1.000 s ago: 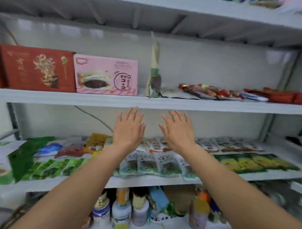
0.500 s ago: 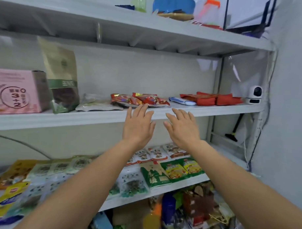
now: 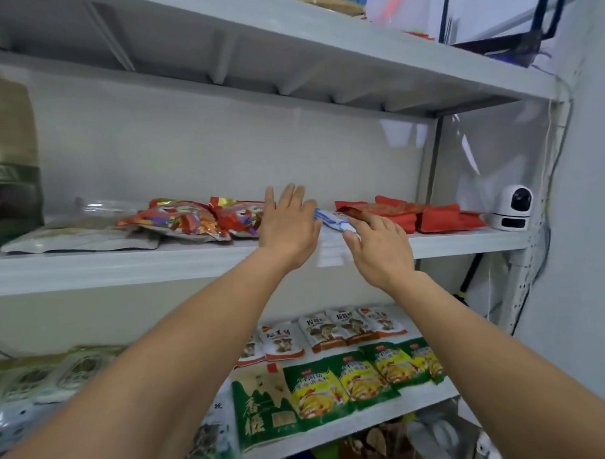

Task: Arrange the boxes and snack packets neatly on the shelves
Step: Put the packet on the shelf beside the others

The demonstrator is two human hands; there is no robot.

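Right, both hands are up at the middle shelf (image 3: 124,266). My left hand (image 3: 289,226) is flat, fingers straight, holding nothing, raised in front of the red foil snack packets (image 3: 191,219). My right hand (image 3: 380,247) is loosely spread and empty too, its fingers (image 3: 369,227) at the near end of the blue-and-white packet (image 3: 331,219); touching or not, I can't tell. That packet lies flat between the foil packets and the red packets (image 3: 441,216), slanted to the shelf edge. I judge it's the one to straighten: pinch the near end, slide rather than lift, square it up, and mind the red packet that seems to overlap it.
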